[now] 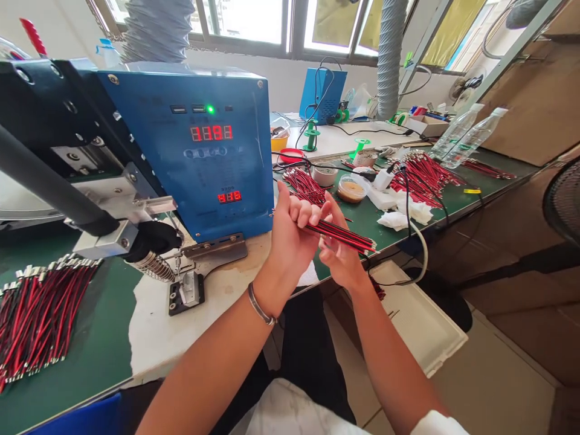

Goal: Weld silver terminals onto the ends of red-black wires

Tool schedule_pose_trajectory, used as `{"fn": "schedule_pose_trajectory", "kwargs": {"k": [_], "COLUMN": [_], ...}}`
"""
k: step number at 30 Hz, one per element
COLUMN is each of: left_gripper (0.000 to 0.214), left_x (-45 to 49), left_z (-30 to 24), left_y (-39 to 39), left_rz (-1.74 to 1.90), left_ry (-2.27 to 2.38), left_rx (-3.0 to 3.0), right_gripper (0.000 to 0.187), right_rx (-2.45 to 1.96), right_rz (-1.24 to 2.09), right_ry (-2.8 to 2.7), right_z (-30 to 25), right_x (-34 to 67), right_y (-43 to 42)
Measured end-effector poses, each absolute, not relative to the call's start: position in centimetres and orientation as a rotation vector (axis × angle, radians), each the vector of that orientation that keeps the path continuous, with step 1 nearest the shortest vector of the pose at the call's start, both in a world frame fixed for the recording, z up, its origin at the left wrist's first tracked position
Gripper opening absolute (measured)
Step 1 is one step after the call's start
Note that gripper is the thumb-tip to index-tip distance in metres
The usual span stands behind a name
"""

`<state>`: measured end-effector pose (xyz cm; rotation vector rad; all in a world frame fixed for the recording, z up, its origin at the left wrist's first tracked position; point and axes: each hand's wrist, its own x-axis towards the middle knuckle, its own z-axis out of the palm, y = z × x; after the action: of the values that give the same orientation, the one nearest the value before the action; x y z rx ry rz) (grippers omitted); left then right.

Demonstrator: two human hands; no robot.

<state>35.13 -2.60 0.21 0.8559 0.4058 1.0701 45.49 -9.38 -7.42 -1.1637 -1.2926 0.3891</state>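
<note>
A bundle of red and black wires (347, 235) lies across both of my hands, its pale stripped ends pointing right. My left hand (294, 235) is closed around the bundle's left part, thumb raised. My right hand (339, 254) holds the same bundle from the right side, with the fingers partly behind it. Just left of my hands stands a blue machine box (226, 163) with red digits and a green light. In front of the box, a soldering arm (151, 266) points down at a small metal fixture (189, 290).
Many red-black wires (40, 320) lie at the left, and another pile (421, 175) at the right. Behind my hands are a tub of brown paste (351, 189) and white tissue (403, 211). Plastic bottles (471, 139) lean at the right. A white tray (426, 320) sits below the table edge.
</note>
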Motion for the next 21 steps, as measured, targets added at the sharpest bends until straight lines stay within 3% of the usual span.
{"fn": "schedule_pose_trajectory", "kwargs": {"k": [3, 7, 11, 15, 21], "left_gripper": [0.071, 0.061, 0.057, 0.061, 0.038], "left_x": [36.1, 36.6, 35.9, 34.2, 31.7], "left_z": [-1.0, -2.1, -2.6, -3.3, -4.8], "left_y": [-3.4, -3.4, -4.1, -5.7, -4.7], "left_rz": [0.992, 0.841, 0.734, 0.706, 0.861], "left_ry": [0.368, 0.364, 0.305, 0.465, 0.886], "left_rx": [0.498, 0.312, 0.364, 0.512, 1.658], "right_gripper": [0.083, 0.039, 0.059, 0.062, 0.053], "right_rx": [-1.082, -1.032, -1.048, -1.296, -1.673], "right_rz": [0.07, 0.012, 0.059, 0.037, 0.101], "right_ry": [-1.265, -1.074, -1.025, -1.016, -1.269], "right_z": [-6.2, -5.2, -4.2, -2.1, -0.9], "right_x": [44.2, 42.9, 42.9, 45.1, 47.5], "right_y": [-8.1, -7.0, -6.5, -6.9, -7.7]}}
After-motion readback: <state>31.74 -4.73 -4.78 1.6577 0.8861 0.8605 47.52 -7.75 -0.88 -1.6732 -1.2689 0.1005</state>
